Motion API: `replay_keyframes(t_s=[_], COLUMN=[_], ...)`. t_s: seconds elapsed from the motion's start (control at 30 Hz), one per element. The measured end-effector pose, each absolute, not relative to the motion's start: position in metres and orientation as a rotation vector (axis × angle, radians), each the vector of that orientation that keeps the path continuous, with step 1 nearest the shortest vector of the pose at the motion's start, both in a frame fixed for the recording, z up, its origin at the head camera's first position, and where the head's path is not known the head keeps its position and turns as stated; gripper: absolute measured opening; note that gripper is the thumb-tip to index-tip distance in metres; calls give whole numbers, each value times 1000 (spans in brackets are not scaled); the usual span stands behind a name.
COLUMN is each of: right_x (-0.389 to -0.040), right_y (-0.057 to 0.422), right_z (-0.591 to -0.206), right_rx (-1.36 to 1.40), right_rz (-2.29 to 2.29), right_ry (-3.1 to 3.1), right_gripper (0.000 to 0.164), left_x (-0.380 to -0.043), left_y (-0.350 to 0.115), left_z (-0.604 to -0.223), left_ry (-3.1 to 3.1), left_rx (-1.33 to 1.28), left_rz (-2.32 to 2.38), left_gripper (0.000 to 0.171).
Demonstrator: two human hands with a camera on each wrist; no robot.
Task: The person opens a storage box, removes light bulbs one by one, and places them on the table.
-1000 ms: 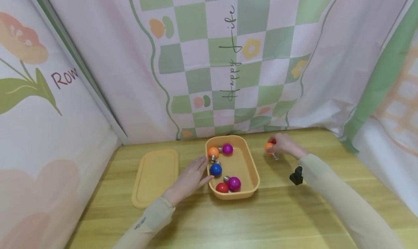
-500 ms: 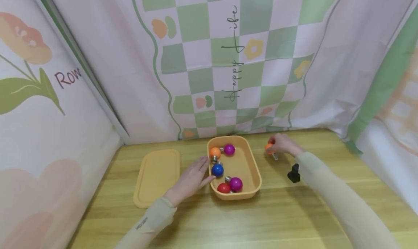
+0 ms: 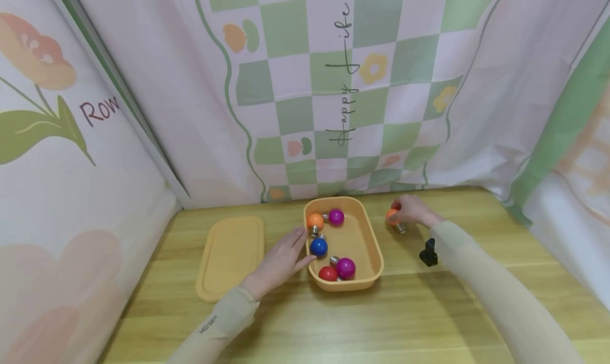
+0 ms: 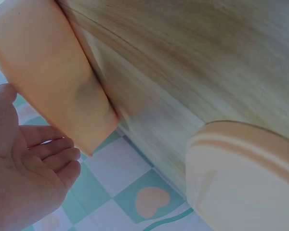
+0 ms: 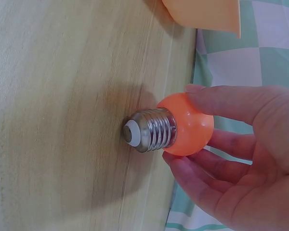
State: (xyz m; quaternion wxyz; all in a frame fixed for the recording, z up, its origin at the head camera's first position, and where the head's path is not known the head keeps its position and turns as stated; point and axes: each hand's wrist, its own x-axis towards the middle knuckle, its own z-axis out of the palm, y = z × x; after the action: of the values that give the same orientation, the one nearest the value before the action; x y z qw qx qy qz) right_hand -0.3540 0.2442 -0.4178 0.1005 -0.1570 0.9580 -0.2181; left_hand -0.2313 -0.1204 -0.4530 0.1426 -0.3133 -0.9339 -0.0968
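My right hand [image 3: 413,210] holds an orange light bulb [image 5: 188,126] by its round globe, between thumb and fingers, with the metal screw base pointing away from the palm. It is to the right of an orange plastic box [image 3: 370,242]. At the box's left rim rests my left hand [image 3: 281,258], its fingers straight and its thumb over the edge. Inside the box lie another orange bulb [image 3: 315,221], a blue bulb [image 3: 319,247], a red bulb [image 3: 327,273] and two purple bulbs, one at the back [image 3: 336,217] and one in front [image 3: 346,268].
A matching flat lid [image 3: 231,258] lies on the wooden table [image 3: 333,327], left of the box. Behind the table hangs a checkered curtain [image 3: 329,99]. A small black device [image 3: 429,252] sits at the right wrist.
The head view has shifted slightly, so the scene sits a little further right. Both hands keep their places, and the right one still holds the orange bulb.
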Motion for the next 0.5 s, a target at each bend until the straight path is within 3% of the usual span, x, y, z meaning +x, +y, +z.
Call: replay_keyframes(t_s=[0.5], right_x=[-355], right_y=[246], right_z=[-421], right_rx=[-474], right_rz=[-633], right_ry=[2843], right_gripper=[52], left_x=[-232], left_y=[-121], left_z=[-453], left_ry=[-2692], left_rx=[-906], left_rz=[-300], left_gripper=[66])
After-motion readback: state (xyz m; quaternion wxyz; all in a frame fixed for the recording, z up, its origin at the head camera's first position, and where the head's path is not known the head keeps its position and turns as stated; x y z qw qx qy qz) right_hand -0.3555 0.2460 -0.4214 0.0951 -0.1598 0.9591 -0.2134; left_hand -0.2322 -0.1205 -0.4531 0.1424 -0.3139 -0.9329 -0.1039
